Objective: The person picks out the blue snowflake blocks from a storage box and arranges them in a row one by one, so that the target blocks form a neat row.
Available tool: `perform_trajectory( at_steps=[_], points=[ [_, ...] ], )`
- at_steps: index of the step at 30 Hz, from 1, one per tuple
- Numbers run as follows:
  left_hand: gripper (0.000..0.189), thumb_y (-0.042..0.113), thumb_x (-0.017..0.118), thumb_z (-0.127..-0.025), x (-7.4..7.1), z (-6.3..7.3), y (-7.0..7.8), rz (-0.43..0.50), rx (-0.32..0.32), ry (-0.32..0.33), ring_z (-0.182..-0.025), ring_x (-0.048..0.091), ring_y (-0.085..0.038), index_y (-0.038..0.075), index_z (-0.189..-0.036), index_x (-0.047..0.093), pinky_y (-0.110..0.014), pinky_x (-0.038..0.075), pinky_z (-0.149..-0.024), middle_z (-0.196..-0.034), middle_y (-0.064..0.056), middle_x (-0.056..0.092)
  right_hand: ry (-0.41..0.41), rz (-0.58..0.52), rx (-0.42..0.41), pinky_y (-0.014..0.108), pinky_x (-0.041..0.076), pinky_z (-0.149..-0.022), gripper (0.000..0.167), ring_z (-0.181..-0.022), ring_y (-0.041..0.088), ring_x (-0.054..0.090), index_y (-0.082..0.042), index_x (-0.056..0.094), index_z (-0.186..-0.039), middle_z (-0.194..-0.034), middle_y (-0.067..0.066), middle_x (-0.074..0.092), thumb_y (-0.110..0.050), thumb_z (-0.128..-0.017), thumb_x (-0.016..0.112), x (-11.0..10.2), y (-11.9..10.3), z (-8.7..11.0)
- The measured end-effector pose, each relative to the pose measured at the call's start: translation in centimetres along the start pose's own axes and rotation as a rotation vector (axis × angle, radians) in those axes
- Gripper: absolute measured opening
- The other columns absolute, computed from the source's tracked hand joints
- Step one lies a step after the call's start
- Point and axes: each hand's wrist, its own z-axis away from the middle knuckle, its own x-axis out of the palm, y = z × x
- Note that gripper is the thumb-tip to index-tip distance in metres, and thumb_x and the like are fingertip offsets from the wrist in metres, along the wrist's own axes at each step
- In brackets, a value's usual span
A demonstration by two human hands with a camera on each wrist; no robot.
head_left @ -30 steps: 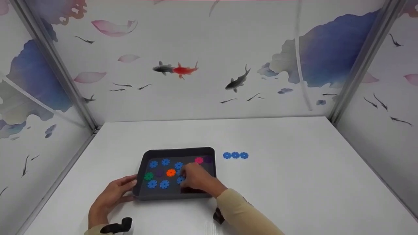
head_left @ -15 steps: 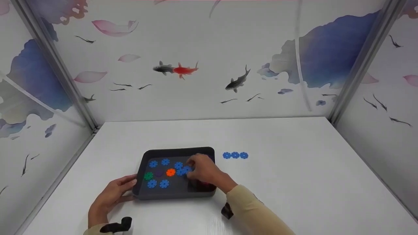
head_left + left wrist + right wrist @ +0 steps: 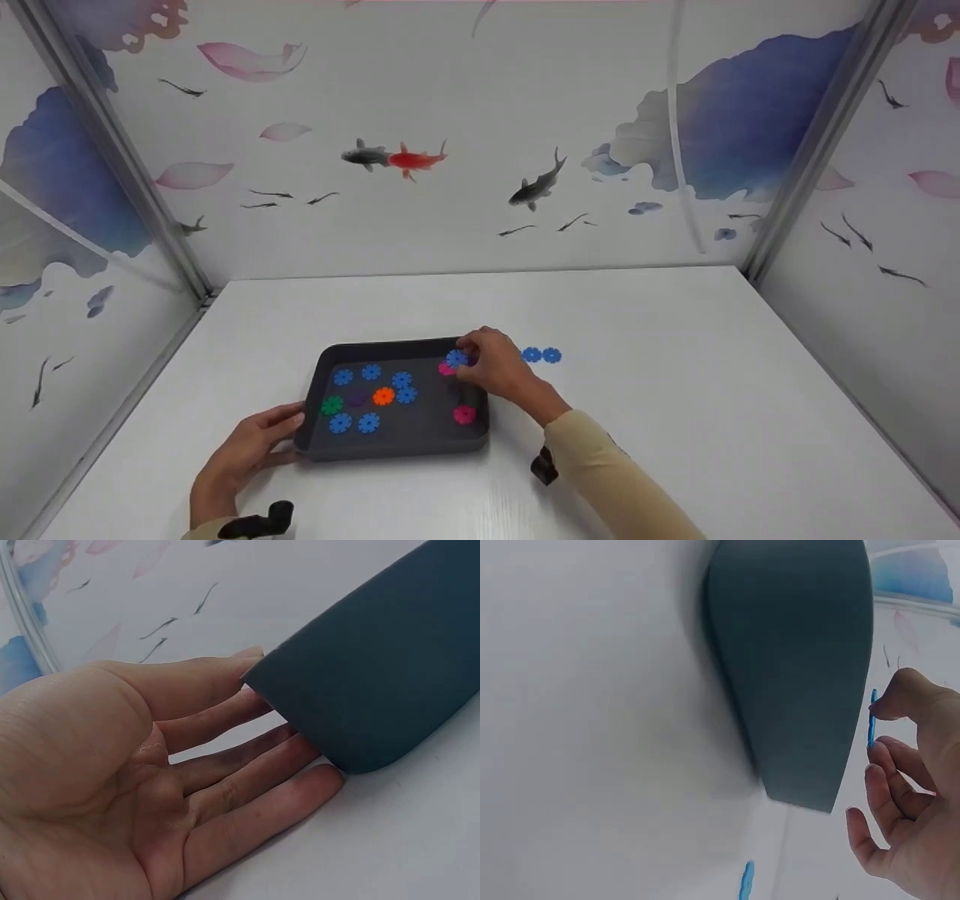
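Note:
My right hand (image 3: 499,367) pinches a blue snowflake disc (image 3: 457,358) between thumb and fingers over the back right of the dark grey tray (image 3: 420,431). In the right wrist view the disc (image 3: 872,718) shows edge-on, near the tray's outer wall (image 3: 787,675). My left hand (image 3: 241,450) rests against the tray's left side. In the left wrist view its fingers (image 3: 255,821) lie fairly straight against the wall and the thumb tip is at the rim. Several more blue discs (image 3: 368,423) lie in the tray with green (image 3: 332,405), purple (image 3: 358,398), orange (image 3: 383,396) and pink (image 3: 464,415) ones.
On the white table (image 3: 637,420), right of the tray, two blue discs (image 3: 541,355) show in a row; my right hand covers that row's left end. Printed white walls (image 3: 465,225) with metal corner posts (image 3: 810,150) enclose the table.
My right hand has moved right and up from the tray's middle to its back right, bringing a blue disc along and uncovering a pink disc at front right. The left hand keeps its place.

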Motion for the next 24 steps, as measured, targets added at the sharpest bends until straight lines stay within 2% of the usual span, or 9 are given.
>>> perform_trajectory(
  at_steps=[5, 18, 24],
  points=[
    [0.069, 0.037, 0.066, -0.097, -0.2, 0.0, 0.0, -0.016, 0.013, -0.003, -0.112, 0.066, -0.018, 0.000, -0.151, 0.041, -0.042, 0.060, -0.092, -0.145, -0.021, 0.054, 0.038, -0.007, 0.020, 0.037, 0.058, -0.085, 0.037, -0.097, 0.024, 0.060, -0.001, 0.069, -0.117, -0.104, 0.010, 0.066, -0.014, -0.083, 0.075, -0.6, 1.1, 0.0],
    [0.072, 0.039, 0.070, -0.094, 0.1, -0.4, 0.0, -0.007, -0.003, 0.023, -0.112, 0.065, -0.019, 0.002, -0.149, 0.044, -0.043, 0.060, -0.093, -0.147, -0.021, 0.053, 0.110, 0.019, 0.047, 0.041, 0.057, -0.086, 0.038, -0.098, 0.026, 0.063, -0.002, 0.070, -0.115, -0.103, 0.009, 0.067, -0.012, -0.079, 0.078, -2.8, 4.7, 0.7],
    [0.069, 0.038, 0.068, -0.095, 0.0, -0.1, 0.1, -0.015, -0.007, 0.024, -0.114, 0.064, -0.021, 0.001, -0.149, 0.044, -0.043, 0.059, -0.093, -0.146, -0.022, 0.053, 0.128, 0.019, 0.098, 0.042, 0.057, -0.089, 0.039, -0.100, 0.025, 0.063, -0.002, 0.070, -0.115, -0.102, 0.009, 0.067, -0.012, -0.079, 0.079, -3.7, 6.2, 1.0]
  ],
)
